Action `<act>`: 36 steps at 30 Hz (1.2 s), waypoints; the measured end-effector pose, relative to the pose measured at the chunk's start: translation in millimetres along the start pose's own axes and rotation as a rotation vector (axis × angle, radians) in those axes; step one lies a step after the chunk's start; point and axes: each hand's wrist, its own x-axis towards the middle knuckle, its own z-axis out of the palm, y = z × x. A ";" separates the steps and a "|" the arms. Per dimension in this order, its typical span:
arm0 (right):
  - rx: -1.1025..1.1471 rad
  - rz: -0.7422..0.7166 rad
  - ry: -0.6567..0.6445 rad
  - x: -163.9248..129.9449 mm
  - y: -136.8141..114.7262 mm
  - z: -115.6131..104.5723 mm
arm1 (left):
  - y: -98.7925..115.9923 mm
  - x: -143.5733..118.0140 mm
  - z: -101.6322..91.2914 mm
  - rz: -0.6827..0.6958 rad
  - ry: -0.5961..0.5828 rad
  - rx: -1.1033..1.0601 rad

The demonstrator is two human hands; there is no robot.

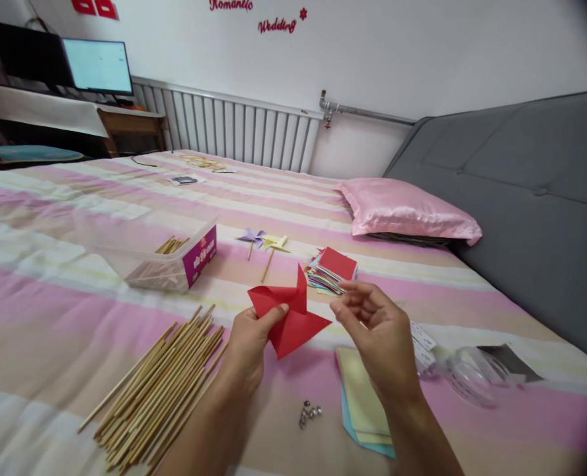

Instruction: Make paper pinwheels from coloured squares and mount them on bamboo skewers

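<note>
My left hand (251, 340) pinches a folded red paper pinwheel (293, 316) above the striped bedspread. My right hand (375, 337) hovers just right of the red paper, fingers curled with thumb and fingertips pinched; whether something small sits between them I cannot tell. A bundle of thin wooden sticks (162, 387) lies to the left of my left forearm. Small metal pins (309, 412) rest between my forearms. Pale yellow and blue paper sheets (365, 403) lie under my right wrist.
A stack of coloured paper squares (332, 270) topped in red sits beyond my hands. Two finished pinwheels (266, 244) lie further back. A clear plastic box (169, 261) holds more sticks. Clear plastic packaging (472, 373) is at right; a pink pillow (405, 211) by the grey headboard.
</note>
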 end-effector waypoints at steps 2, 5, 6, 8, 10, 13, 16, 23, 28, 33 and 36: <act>-0.077 -0.028 -0.177 -5.4 -7.2 -1.6 | 1.6 2.4 -1.6 0.000 0.041 -0.076; -0.201 -0.031 -0.504 -10.0 -10.2 -0.1 | 2.9 4.9 -4.4 -0.040 0.038 -0.167; -0.231 -0.043 -0.569 -10.3 -8.7 1.6 | 2.9 5.1 -5.1 -0.058 0.031 -0.186; -0.258 -0.083 -0.617 -9.4 -2.8 6.0 | 2.7 4.6 -5.7 -0.092 0.022 -0.208; -0.249 -0.123 -0.601 -7.5 4.5 10.6 | 2.5 3.3 -5.1 -0.111 0.018 -0.213; -0.219 -0.139 -0.549 -5.2 12.2 15.1 | 2.6 1.2 -3.1 -0.117 0.004 -0.204; -0.160 -0.102 -0.515 -4.9 13.1 17.1 | 2.4 0.3 -2.1 -0.101 -0.023 -0.196; -0.016 0.069 -0.368 -9.0 10.0 25.5 | -0.6 0.4 -4.8 -0.012 -0.055 -0.143; -0.025 0.118 -0.237 -10.5 13.7 31.4 | -0.7 -3.0 -1.2 0.041 -0.002 -0.125; -0.058 0.124 -0.148 -10.6 16.4 33.6 | 0.6 -4.7 3.6 0.070 0.005 -0.100; -0.045 0.114 -0.112 -11.4 17.6 34.0 | 0.7 -5.5 4.5 0.072 0.014 -0.072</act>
